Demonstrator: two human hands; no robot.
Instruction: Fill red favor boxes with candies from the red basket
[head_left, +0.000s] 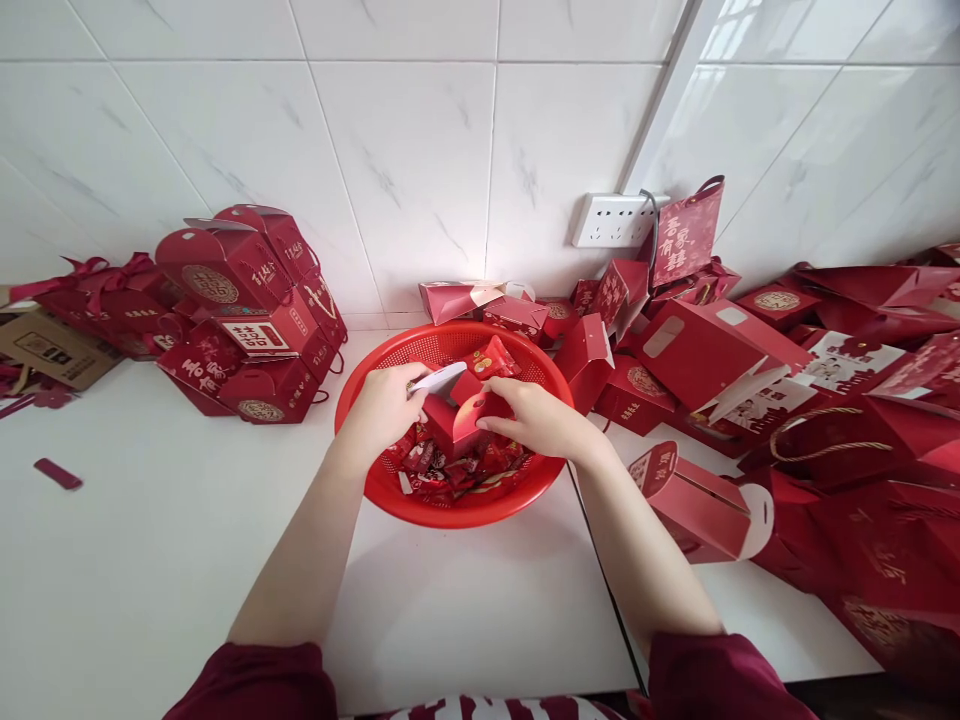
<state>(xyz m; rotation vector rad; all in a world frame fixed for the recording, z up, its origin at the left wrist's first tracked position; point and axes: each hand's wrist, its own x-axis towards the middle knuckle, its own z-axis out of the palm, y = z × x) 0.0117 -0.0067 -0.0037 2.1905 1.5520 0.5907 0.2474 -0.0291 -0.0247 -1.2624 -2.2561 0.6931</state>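
A small red gift box (452, 428) is held over the middle of a red plastic basket (457, 517), its top flaps standing up and apart. With thumb and fingers, my left hand (384, 408) grips the flap on the left, whose pale inner face shows. My right hand (534, 415) pinches the rounded flap on the right. Beneath and around the box, several red-wrapped candies (431, 465) lie in the basket. One larger red packet (493, 357) rests near the basket's back rim. How full the box is cannot be seen.
Stacked red boxes (255, 310) stand left, beside a brown carton (56, 345). Many red boxes (712, 350) crowd the right, one open box (697, 505) lying near my right forearm. A power strip (611, 222) is on the tiled wall. A dark red strip (58, 474) lies left.
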